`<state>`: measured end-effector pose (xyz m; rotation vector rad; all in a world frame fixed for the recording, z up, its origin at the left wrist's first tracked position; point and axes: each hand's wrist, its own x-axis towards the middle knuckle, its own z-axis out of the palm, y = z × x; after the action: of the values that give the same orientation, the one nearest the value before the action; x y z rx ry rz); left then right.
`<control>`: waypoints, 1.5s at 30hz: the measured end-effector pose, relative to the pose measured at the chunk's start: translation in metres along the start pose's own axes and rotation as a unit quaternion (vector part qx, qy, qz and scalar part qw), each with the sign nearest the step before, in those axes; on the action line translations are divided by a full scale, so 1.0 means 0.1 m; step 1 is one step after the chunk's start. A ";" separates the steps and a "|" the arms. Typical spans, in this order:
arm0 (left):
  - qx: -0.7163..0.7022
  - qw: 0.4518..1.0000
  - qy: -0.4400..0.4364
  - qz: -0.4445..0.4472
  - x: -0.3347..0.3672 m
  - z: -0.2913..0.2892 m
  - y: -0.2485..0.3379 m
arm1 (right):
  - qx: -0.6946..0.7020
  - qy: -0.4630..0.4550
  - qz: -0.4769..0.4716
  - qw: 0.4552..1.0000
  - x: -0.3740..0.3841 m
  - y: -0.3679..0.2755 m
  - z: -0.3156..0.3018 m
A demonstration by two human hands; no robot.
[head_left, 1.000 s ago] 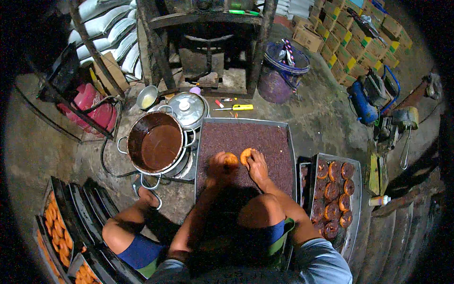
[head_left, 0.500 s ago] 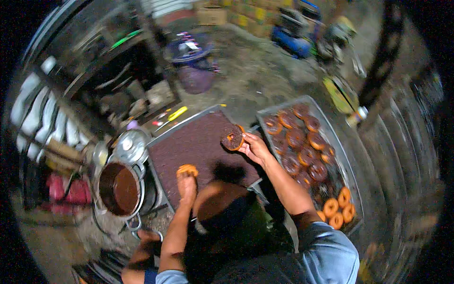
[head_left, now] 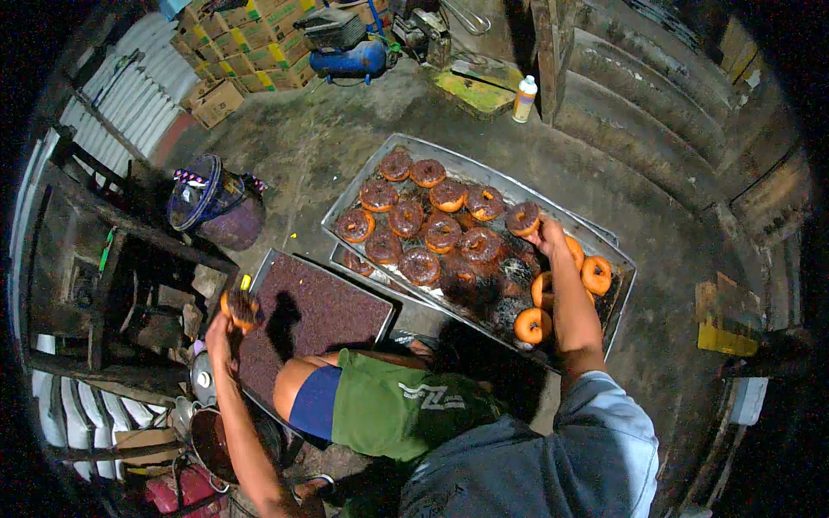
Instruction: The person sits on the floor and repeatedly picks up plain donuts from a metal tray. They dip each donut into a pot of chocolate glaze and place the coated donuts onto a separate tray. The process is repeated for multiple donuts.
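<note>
My right hand grips a chocolate-coated doughnut by its right edge, over the right part of a long metal tray. Several coated doughnuts fill the left part of that tray, and plain golden ones lie under and beside my right forearm. Over at the left, my left hand pinches another doughnut, dark on top with a golden side. It is held up at the left edge of a tray of brown sprinkles. Part of the long tray is hidden by my right arm.
A pot of chocolate stands at the lower left, partly behind my left forearm, with a metal lid near it. Beyond are a purple bucket, stacked cartons, a blue compressor and a white bottle.
The view has turned to the right. My right hand has carried its doughnut from above the sprinkles to the long tray. My left hand has lifted its doughnut off the sprinkles and tilted it.
</note>
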<state>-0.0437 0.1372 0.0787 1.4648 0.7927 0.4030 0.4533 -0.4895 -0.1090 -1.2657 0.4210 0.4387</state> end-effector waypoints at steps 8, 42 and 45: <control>-0.016 0.988 -0.151 0.028 -0.60 2.62 0.76 | -0.555 0.084 -0.332 0.758 -0.66 -0.13 -0.27; -0.562 0.769 -0.301 -0.049 -1.07 2.97 1.03 | -0.109 -0.238 -0.578 0.773 -3.53 -0.80 2.83; -0.589 0.776 -0.205 0.097 -1.18 2.38 1.35 | -0.244 -0.397 -0.638 0.613 -4.25 -0.55 3.48</control>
<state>0.0673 -0.1016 0.2175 0.3788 -0.0613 0.5606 0.1455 -0.2010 0.2471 -1.3990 -1.4437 -0.2031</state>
